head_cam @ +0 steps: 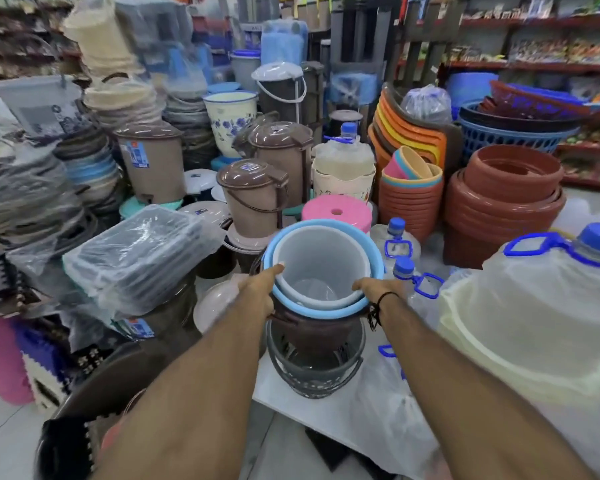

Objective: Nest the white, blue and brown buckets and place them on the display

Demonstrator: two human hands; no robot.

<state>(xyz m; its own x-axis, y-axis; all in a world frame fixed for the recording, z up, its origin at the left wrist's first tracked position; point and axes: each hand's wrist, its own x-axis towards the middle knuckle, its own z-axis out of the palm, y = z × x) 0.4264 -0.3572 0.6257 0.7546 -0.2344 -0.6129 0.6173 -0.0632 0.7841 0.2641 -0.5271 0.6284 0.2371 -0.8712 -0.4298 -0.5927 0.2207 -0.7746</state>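
In the middle of the frame, both hands gripped a nested stack of three buckets. The white bucket [321, 258] sat inside the blue bucket [326, 308], whose rim ringed it, and both sat inside the brown bucket [312, 332], of which only the dark wall below the blue rim showed. The left hand [262, 294] clasped the stack's left rim, thumb lying over the edge of the white bucket. The right hand [374, 289], a black cord at its wrist, was closed on the right rim. The stack hung just above a dark patterned bucket [314, 375] that stood on a white table [281, 389] at lower centre. Behind the stack stood a pink stool [336, 211] and a lidded brown bin [253, 195]. Clear water jugs [400, 244] with blue caps stood to the right, and stacked terracotta pots [506, 199] stood further right.
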